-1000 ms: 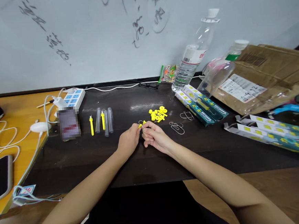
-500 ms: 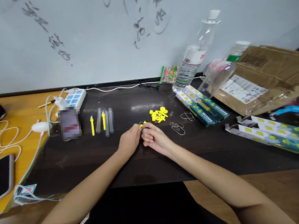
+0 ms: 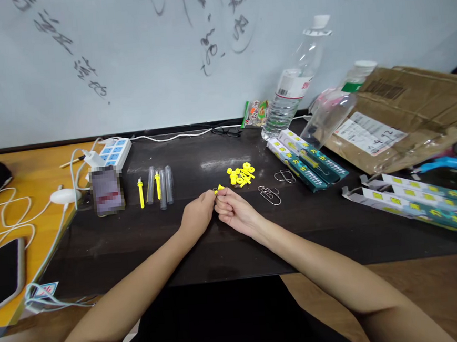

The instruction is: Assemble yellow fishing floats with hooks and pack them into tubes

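Note:
My left hand [image 3: 197, 215] and my right hand [image 3: 237, 211] meet over the dark table, fingertips nearly touching. Both are closed in a pinch on a small yellow plastic part [image 3: 216, 192] with a bit of thin metal wire at it; fingers hide most of it. Just beyond my right hand lies a pile of small yellow plastic parts [image 3: 245, 176], some ring-shaped. To its right are bent wire hooks [image 3: 269, 194], with more wire hooks [image 3: 285, 176] behind. On the left, clear tubes [image 3: 169, 185] lie beside a yellow rod [image 3: 141, 193]; another yellow rod [image 3: 158, 185] is among the tubes.
Green-and-white boxes [image 3: 304, 159] and more open boxes [image 3: 421, 203] lie right. Behind stand a water bottle [image 3: 288, 98], another bottle [image 3: 332, 107] and a cardboard parcel [image 3: 417, 108]. A power strip [image 3: 116, 152], cables and a phone [image 3: 3, 273] are left. Glasses [image 3: 226, 132] lie at the back.
The view has shifted slightly. Both hands stay together, still pinching the yellow part, with only a slight change at the fingertips. The things on the table have not moved.

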A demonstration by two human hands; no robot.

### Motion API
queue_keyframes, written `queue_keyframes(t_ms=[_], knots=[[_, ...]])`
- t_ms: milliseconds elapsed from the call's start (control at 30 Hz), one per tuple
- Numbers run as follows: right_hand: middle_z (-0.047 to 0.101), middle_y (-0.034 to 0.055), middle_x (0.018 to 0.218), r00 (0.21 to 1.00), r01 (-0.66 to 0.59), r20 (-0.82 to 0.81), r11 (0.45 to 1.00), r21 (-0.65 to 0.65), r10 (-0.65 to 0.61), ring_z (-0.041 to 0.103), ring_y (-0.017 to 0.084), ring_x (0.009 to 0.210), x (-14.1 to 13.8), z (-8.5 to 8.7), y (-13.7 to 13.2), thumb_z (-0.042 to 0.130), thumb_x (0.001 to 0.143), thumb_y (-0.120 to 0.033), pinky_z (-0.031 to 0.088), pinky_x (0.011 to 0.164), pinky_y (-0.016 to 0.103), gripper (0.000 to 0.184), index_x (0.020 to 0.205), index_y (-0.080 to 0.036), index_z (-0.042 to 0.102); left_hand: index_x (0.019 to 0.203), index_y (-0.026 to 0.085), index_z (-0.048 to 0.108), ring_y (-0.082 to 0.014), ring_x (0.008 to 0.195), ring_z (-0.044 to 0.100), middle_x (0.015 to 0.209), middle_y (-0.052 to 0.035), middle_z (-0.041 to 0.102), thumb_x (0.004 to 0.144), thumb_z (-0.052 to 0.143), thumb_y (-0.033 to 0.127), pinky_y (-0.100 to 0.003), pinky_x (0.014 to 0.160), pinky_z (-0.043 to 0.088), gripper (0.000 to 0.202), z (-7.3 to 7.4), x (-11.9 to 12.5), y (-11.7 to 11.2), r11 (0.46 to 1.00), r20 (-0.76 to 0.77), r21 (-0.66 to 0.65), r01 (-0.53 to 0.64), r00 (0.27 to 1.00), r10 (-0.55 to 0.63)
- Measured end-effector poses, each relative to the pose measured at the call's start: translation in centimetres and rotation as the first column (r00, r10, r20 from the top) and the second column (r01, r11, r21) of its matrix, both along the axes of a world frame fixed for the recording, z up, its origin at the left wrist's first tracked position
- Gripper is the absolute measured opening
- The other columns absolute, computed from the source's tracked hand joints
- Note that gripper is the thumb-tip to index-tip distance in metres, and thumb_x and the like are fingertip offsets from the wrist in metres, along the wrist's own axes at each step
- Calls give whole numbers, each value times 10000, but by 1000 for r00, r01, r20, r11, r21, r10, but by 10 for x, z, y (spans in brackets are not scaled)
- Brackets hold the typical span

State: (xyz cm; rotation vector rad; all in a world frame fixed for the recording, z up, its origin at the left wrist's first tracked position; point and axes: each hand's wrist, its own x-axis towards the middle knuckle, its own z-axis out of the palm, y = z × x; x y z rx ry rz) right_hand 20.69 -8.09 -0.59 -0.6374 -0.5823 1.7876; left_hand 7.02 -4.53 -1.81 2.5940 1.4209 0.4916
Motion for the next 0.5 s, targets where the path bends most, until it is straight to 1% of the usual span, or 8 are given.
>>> queue_keyframes(t_ms=[133,233,367,433,500], knots=[[283,-125,464,998,22,54,1000,13,-23,204,40,412,-2,-2,0,634,727,-175,233,408,142,242,775,-223,401,876,200,439,-172,659,591,797,-37,602,943,297,257,-234,553,340,167,2,1,0,996,49,-87,17,999,-13],[313,-130,466,988,31,150,998,63,-40,231,43,403,-2,-2,0,630,741,-220,282,400,148,232,811,-232,409,874,205,408,-172,640,584,728,-16,574,950,299,279,-235,562,349,152,3,1,0,987,184,-161,22,983,8],[367,-140,469,950,61,293,987,151,-103,273,45,383,-4,-4,2,628,754,-275,372,385,172,252,884,-236,415,875,209,383,-149,606,555,697,7,543,953,309,305,-234,578,365,144,5,0,-2,981,415,-180,66,910,15],[395,-141,473,940,64,319,982,177,-119,307,47,379,-5,-6,3,622,763,-295,414,393,186,263,903,-238,407,866,210,377,-140,597,548,694,13,536,951,321,309,-232,580,370,142,5,0,-3,979,488,-184,82,873,19],[434,-136,487,942,62,314,979,193,-122,361,53,388,-7,-7,3,613,772,-306,450,413,200,265,912,-242,397,864,211,371,-138,601,555,687,17,536,950,325,305,-232,585,378,135,4,0,-3,975,521,-201,94,853,26]])
